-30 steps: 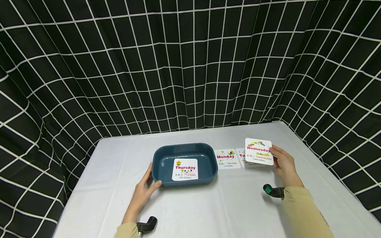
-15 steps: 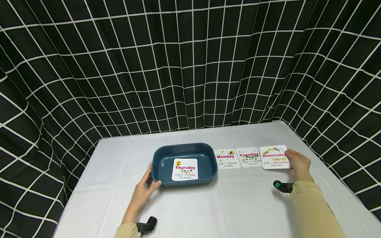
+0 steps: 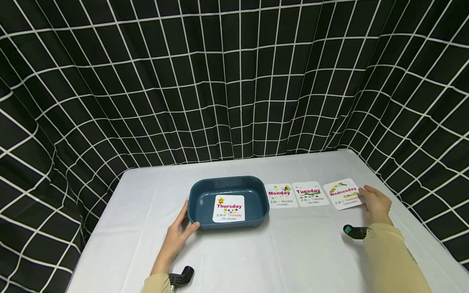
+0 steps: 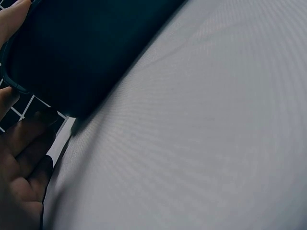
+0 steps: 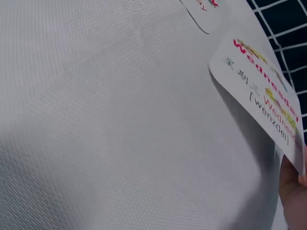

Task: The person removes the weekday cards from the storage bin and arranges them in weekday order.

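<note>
My right hand pinches the right edge of a square white card printed "Wednesday". In the right wrist view this card is tilted, its held edge raised above the cloth and a shadow beneath. To its left the "Tuesday" card and the "Monday" card lie side by side on the table. My left hand holds the left end of a dark blue rectangular dish, thumb at the near rim and fingers along the outer side. A "Thursday" card lies inside it.
A white cloth covers the table. Black curtains with a white grid hang behind and at both sides. The dish's right end stands close against the "Monday" card.
My right hand has carried the "Wednesday" card right and down from over the "Tuesday" card, which now shows fully. The card has turned slightly. My left hand stays at the dish.
</note>
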A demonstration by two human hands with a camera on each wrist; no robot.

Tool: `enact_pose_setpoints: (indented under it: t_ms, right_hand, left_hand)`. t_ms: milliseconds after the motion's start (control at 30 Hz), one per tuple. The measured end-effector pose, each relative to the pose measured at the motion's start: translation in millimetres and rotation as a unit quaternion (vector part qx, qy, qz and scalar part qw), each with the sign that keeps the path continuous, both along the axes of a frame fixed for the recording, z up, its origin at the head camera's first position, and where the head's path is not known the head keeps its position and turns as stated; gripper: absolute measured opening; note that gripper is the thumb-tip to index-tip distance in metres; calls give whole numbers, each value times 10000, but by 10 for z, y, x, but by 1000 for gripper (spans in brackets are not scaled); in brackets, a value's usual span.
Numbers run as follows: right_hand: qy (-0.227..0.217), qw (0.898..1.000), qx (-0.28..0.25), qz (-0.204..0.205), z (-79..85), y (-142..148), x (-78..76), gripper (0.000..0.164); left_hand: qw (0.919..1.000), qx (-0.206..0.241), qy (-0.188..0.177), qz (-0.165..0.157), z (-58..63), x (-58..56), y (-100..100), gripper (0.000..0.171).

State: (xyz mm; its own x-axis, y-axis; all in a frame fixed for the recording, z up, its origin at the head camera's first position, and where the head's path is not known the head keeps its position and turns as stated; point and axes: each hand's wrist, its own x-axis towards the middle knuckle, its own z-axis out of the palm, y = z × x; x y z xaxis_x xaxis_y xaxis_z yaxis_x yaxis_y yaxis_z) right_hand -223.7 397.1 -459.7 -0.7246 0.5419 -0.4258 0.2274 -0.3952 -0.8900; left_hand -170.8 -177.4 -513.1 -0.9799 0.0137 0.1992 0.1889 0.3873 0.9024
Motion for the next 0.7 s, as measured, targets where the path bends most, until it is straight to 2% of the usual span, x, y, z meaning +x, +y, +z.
enact_pose_setpoints:
  t_ms: [67,100,333,533,633,700]
  right_hand:
    - [-55,9998,154,110,-3,-4,-18,63]
    - [-95,9996,197,191,-6,-1,-26,64]
    - [-43,9991,235,352,-55,2,-26,68]
    - [118,9993,358,77,-127,-88,-29,66]
    - [166,9974,703,13,-168,-153,-48,62]
    - [-60,9897,1422,180,-217,-161,-71,59]
  left_hand:
    - [10000,11,13,-2,-1,-5,3,76]
    - [10000,14,25,-9,-3,-9,4,76]
    - [10000,35,2,-39,-18,-24,22,76]
    - [10000,-36,-1,24,-7,-10,5,76]
    - [10000,-11,-14,29,-1,-1,-4,76]
    - [10000,14,1,20,-7,-4,-5,76]
